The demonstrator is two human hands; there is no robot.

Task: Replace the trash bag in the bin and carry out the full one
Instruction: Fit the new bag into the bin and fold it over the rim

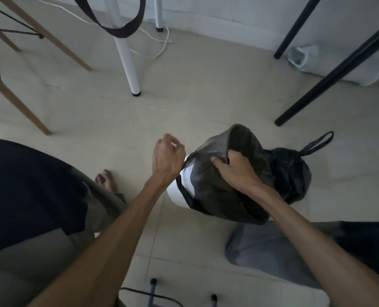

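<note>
A small white bin (177,197) stands on the tiled floor in front of me. A new dark grey trash bag (217,191) is stretched over its mouth and hangs down its side. My right hand (235,169) reaches into the bag's opening, thumb and fingers gripping its rim. My left hand (167,157), fingers curled, pinches the bag's edge at the bin's left rim. Just right of the bin sits the full black trash bag (288,171), tied shut with a loop handle sticking up.
A white table leg (128,69) and wooden chair legs (15,100) stand ahead and to the left, black legs (330,80) to the right. A white cable (159,49) trails near the wall. A grey cushion (268,249) lies near my right knee; my foot (106,180) is left.
</note>
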